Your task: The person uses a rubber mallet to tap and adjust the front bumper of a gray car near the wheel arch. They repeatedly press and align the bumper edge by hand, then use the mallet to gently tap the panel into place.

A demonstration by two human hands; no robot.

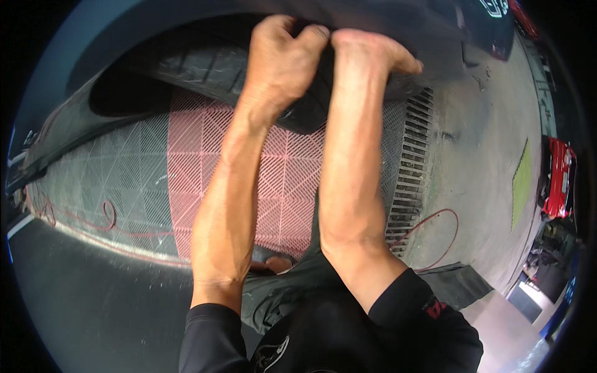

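A dark car body panel (398, 18) curves across the top of the head view, with the wheel arch and a black tyre (205, 65) below it. My left hand (283, 59) is up at the arch edge in front of the tyre, its fingers curled and its thumb bent in. Whatever it pinches there is hidden. Beside it, my right hand (373, 46) is bent back at the wrist against the lower part of the panel. Its thumb sticks out to the right, while the other fingers are out of sight.
Underfoot are ribbed floor tiles (286, 186) in red and grey, bordered by a metal drain grate (413, 155). A thin red hose (457, 227) loops on the concrete at right. Farther right are a green mat (521, 183) and a red object (559, 177).
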